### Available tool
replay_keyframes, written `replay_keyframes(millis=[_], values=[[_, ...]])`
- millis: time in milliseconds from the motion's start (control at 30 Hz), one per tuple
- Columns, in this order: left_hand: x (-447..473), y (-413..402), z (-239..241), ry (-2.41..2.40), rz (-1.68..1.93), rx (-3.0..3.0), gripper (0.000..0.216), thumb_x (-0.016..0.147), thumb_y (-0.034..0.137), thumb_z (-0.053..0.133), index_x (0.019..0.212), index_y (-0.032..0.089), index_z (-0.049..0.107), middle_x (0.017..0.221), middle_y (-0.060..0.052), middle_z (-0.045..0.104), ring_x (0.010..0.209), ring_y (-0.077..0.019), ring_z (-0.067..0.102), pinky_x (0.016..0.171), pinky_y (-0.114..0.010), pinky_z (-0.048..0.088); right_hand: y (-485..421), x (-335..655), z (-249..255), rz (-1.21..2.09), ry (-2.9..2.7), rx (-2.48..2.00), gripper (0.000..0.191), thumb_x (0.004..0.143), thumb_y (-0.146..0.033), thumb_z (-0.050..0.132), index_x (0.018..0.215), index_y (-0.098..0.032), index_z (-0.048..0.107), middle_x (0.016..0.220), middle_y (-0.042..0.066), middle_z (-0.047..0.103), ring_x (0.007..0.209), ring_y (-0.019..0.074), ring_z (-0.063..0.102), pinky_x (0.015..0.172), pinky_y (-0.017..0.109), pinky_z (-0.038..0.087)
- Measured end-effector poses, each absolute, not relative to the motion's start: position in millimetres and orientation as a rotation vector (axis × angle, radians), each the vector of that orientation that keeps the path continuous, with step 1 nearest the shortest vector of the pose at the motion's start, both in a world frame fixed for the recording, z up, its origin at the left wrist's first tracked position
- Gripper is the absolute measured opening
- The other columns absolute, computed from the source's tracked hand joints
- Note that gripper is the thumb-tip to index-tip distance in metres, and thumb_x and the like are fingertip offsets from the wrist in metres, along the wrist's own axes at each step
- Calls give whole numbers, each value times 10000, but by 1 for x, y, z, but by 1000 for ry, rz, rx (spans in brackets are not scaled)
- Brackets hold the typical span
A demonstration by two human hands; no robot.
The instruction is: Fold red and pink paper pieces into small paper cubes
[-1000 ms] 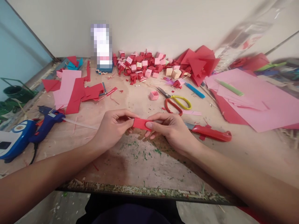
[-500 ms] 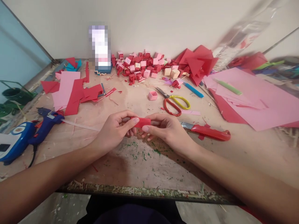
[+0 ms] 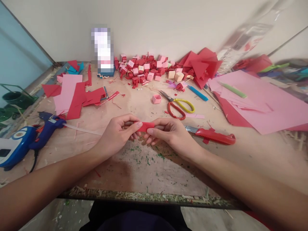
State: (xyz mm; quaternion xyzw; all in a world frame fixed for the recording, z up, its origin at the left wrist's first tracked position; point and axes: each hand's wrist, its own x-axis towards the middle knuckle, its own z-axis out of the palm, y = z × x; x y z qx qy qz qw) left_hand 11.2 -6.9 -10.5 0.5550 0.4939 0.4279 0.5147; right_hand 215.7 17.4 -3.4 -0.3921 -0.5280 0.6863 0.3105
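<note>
Between my two hands is a small strip of red paper (image 3: 145,126), held above the middle of the table. My left hand (image 3: 122,130) pinches its left end, thumb on top. At the right end my right hand (image 3: 166,130) grips it the same way; the fingers beneath are partly hidden. Just beyond the hands sits a small open pink paper box (image 3: 156,99). Scissors (image 3: 179,106) with one red and one yellow handle lie to its right. A red-handled cutter knife (image 3: 214,136) rests beside my right hand.
Many little red and pink paper boxes (image 3: 144,69) are heaped by the wall. Red and pink paper pieces (image 3: 69,93) lie at left, near a blue glue gun (image 3: 49,125). Large pink sheets (image 3: 271,99) cover the right side. A phone (image 3: 103,48) stands at the back.
Both hands keep their pinch on the red paper strip with hardly any movement. The view has shifted very slightly.
</note>
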Motion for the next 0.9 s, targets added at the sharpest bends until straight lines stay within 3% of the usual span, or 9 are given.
replay_keyframes(millis=[267, 433, 667, 900], values=[[9, -11, -10, 1136, 1080, 1406, 253, 978, 408, 656, 962, 180, 765, 740, -5, 705, 648, -124, 644, 632, -226, 545, 18, 215, -1, 1803, -1321, -1020, 212, 827, -364, 855, 817, -166, 779, 738, 48, 790, 614, 138, 728, 583, 222, 576], [7, -10, -4, 1130, 1154, 1475, 138, 931, 257, 652, 939, 179, 765, 805, -8, 727, 699, -125, 656, 661, -221, 538, 19, 216, -2, 1814, -1305, -988, 196, 809, -348, 874, 803, -172, 787, 684, 43, 768, 590, 143, 714, 553, 220, 559], [9, -10, 0, 1205, 1165, 1579, 109, 859, 172, 656, 869, 174, 765, 798, -19, 752, 714, -143, 679, 648, -233, 537, 20, 216, -2, 1803, -1346, -1000, 175, 834, -339, 852, 813, -174, 798, 704, 47, 771, 607, 147, 717, 573, 229, 567], [11, -9, -2, 1275, 1209, 1436, 105, 827, 222, 696, 791, 171, 782, 765, -25, 760, 695, -155, 673, 640, -251, 545, 19, 217, -2, 1774, -1381, -999, 166, 836, -328, 849, 789, -175, 806, 732, 62, 793, 600, 155, 720, 560, 237, 563]])
